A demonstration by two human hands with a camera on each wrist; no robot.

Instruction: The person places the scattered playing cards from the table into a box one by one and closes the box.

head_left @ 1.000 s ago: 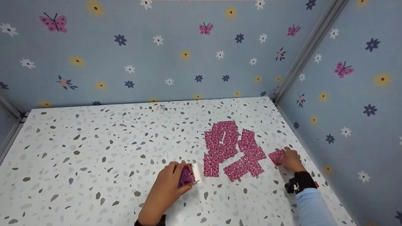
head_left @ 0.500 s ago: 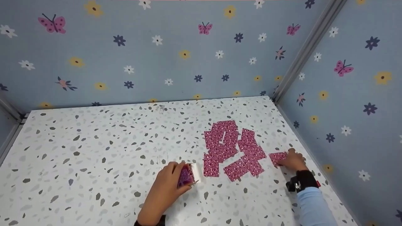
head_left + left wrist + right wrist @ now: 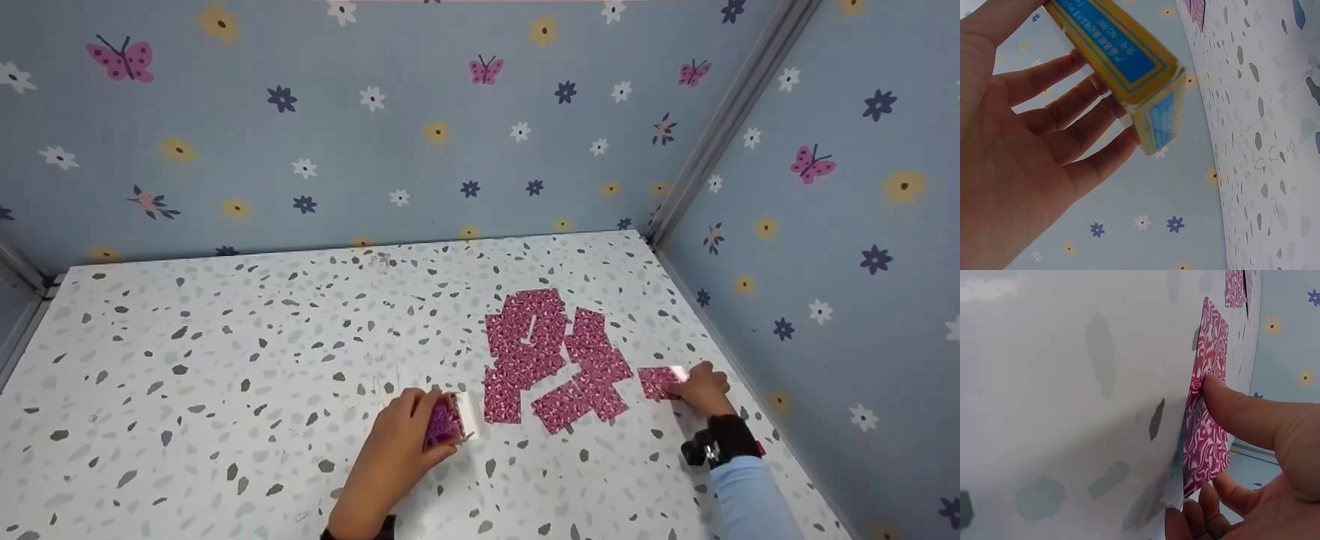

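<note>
My left hand (image 3: pixel 397 442) grips a small card box (image 3: pixel 442 421) on the table, left of the spread cards. Purple art and a white flap show on it in the head view. In the left wrist view its yellow and blue printed side (image 3: pixel 1117 48) faces the palm, with the fingers along its edge. My right hand (image 3: pixel 705 390) pinches a pink patterned playing card (image 3: pixel 655 382) at the right of the table. In the right wrist view the thumb (image 3: pixel 1241 410) presses on the card's face and the other fingers are at its near end, tipped up off the surface.
Several pink patterned cards (image 3: pixel 525 367) lie face down, overlapping, between the two hands. More overlapping cards (image 3: pixel 596 364) lie just right of those. The speckled white table (image 3: pixel 262 360) meets a flowered back wall (image 3: pixel 337 135) and a right side wall (image 3: pixel 825 247).
The right hand has shifted slightly right and turned the card straighter, its near end now catching a bright glare. The left hand and box stay put.
</note>
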